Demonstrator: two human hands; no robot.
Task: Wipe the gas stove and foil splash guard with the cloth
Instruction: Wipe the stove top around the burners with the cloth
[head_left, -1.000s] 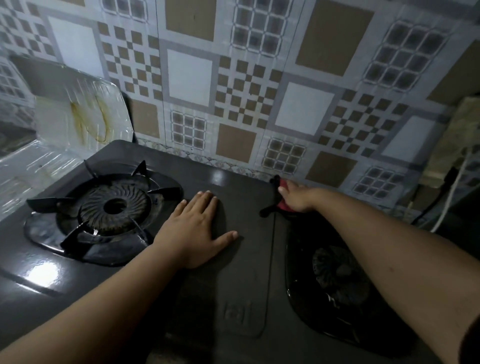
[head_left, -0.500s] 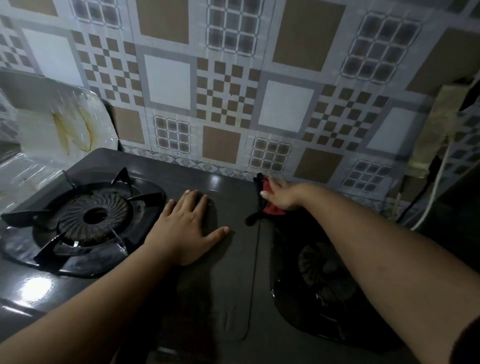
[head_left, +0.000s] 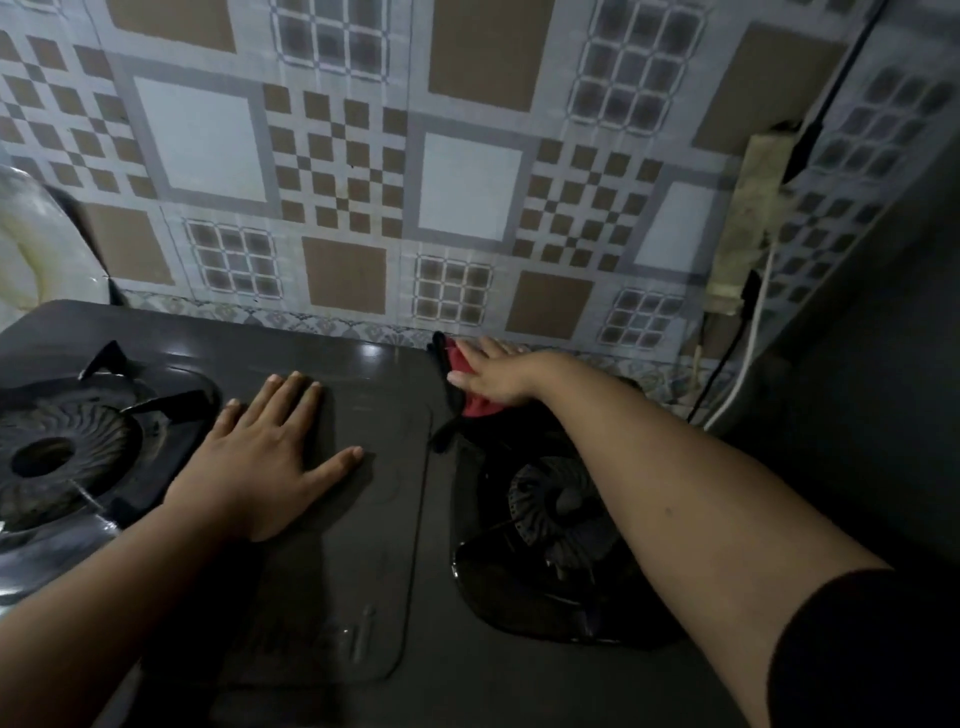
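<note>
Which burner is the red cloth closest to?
The round black ribbed burner on the right, just below the red cloth under the right hand; the left burner lies farther.

Look at the wall (head_left: 467, 192) at the back: it has brown, white and grey squares. On its right edge hangs a dirty plug strip (head_left: 750, 218). A white cord (head_left: 745, 364) and a black cord (head_left: 721, 358) hang down from it.

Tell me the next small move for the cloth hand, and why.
Probably draw the right hand and red cloth toward you across the gas stove: the cloth is pressed at the back edge by the wall, and the left hand lies flat mid-stove.
</note>
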